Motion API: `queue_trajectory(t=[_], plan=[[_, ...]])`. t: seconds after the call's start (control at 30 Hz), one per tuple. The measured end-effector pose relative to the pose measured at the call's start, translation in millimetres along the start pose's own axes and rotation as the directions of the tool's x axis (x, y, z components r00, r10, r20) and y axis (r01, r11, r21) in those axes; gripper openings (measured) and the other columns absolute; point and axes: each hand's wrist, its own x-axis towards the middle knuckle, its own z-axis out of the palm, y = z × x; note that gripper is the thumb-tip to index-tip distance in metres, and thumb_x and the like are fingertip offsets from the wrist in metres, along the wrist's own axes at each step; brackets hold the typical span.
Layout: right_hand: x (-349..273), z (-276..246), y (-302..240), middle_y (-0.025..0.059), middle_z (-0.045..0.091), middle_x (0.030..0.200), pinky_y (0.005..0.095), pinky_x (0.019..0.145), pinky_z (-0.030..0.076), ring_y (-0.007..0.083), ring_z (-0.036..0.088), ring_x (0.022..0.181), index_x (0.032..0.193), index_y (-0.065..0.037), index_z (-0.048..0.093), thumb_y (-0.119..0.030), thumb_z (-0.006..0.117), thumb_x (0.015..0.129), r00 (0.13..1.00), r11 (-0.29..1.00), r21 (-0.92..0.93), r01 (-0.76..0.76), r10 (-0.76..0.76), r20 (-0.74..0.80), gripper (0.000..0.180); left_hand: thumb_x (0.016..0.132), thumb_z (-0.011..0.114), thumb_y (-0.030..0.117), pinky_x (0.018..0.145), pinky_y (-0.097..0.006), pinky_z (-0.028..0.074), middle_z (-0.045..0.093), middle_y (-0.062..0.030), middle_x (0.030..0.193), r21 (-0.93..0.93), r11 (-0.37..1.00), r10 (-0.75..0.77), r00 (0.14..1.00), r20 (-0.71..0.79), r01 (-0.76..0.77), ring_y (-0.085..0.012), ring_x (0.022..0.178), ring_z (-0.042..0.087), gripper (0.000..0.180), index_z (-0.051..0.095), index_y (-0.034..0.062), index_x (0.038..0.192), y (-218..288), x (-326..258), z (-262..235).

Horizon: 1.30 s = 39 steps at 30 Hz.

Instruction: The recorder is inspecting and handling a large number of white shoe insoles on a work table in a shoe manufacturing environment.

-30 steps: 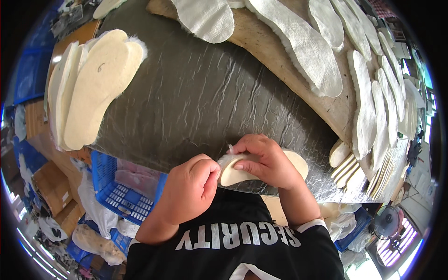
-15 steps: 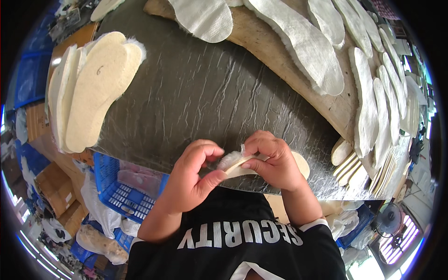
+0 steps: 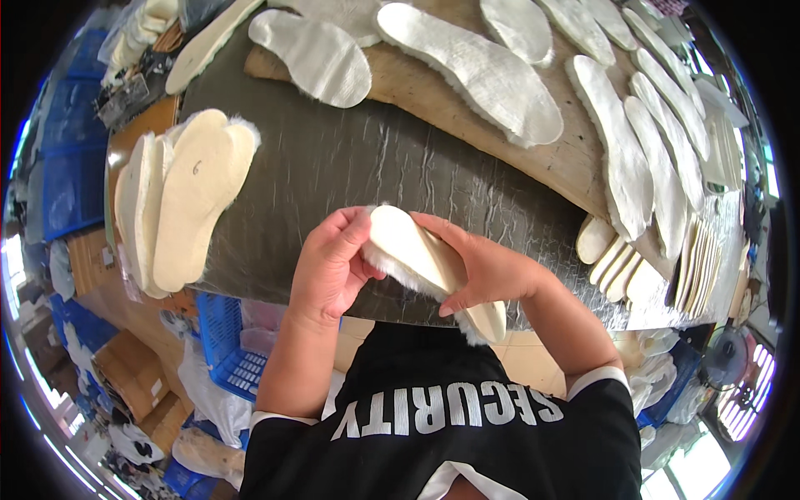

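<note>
Over the near edge of the dark table I hold a cream insole (image 3: 410, 247) with white fluffy lining along its lower side. My right hand (image 3: 479, 262) wraps across its middle, thumb on the near side and fingers on the far side. My left hand (image 3: 337, 262) pinches the fluffy edge by the insole's upper left end, thumb and fingers closed on it. The smooth cream face is turned up, and the insole lies at a slant. Part of its middle is hidden beneath my right hand.
A stack of finished-looking cream insoles (image 3: 196, 196) stands at the left. White fleecy insole pieces (image 3: 475, 71) lie on a wooden board (image 3: 417, 96) at the back. More cream insoles (image 3: 617, 267) are lined up at the right. A blue crate (image 3: 221, 350) sits below the table's left edge.
The insole has been lifted and turned, its smooth face now showing. My left hand has closed on its end, and my right hand has spread across its middle. The view has shifted.
</note>
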Motion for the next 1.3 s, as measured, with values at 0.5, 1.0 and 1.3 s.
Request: queue_trajectory(t=[0.5,1.0,1.3], plan=[[-38.2,18.9,22.5,0.0070,0.050,0.121,0.0264,0.088,0.046,0.0132,0.053,0.105,0.152,0.001,0.020,-0.049,0.088,0.064,0.905,0.484,0.864,-0.141,-0.291,0.311,0.122,0.067,0.083,0.012,0.092,-0.038,0.043,0.068,-0.0069,0.093,0.674,0.146,0.116,0.689,0.715,-0.724,-0.0251,0.096,0.062,0.037,0.069,0.0059,0.101,15.1,-12.5,51.0],[-74.2,6.8,58.2,0.0133,0.060,0.123,0.0284,0.088,0.049,0.0149,0.058,0.105,0.141,0.006,0.043,-0.084,0.050,0.076,0.921,0.491,0.863,-0.120,-0.270,0.282,0.111,0.066,0.077,0.012,0.101,-0.050,0.033,0.066,0.0005,0.079,0.687,-0.225,-0.006,0.706,0.708,-0.691,-0.0200,0.083,0.061,0.017,0.069,0.0108,0.080,-10.3,-12.2,91.5],[-120.3,-44.9,21.7,0.0147,0.072,0.090,0.0378,0.073,0.051,0.0290,0.069,0.081,0.110,-0.004,0.070,-0.030,0.077,0.078,0.998,0.985,-0.166,-0.055,0.053,-0.022,0.042,0.068,0.075,0.013,0.098,-0.045,0.035,0.064,-0.0010,0.073,0.720,-0.240,0.037,0.735,0.677,-0.651,-0.0200,0.077,0.060,0.011,0.067,0.0093,0.074,-27.4,-8.0,80.2]])
